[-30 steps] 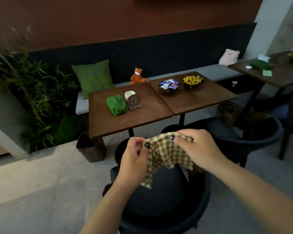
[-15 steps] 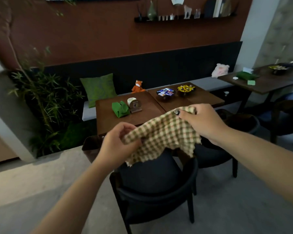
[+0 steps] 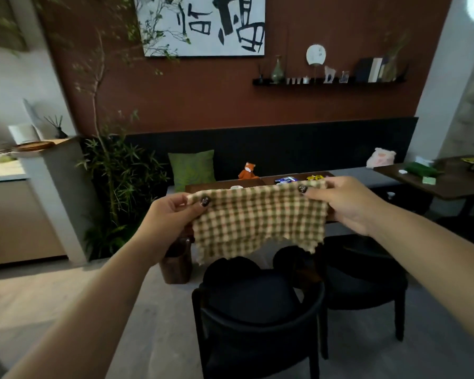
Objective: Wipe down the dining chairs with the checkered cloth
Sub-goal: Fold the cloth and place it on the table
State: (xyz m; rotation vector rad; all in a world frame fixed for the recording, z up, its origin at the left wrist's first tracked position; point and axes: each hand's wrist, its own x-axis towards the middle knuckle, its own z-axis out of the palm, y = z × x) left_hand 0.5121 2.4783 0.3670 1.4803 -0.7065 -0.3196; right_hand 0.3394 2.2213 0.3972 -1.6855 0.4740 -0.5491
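You've now spread the checkered cloth (image 3: 257, 220) flat above the nearest chair (image 3: 257, 305), left hand (image 3: 170, 214) and right hand (image 3: 348, 203) each pinching a top corner (bunched a second ago), so wiping can begin.

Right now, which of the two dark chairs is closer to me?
The left chair, straight below the checkered cloth, is closer. Its curved back faces you low in view, while the right chair sits farther off beside the table.
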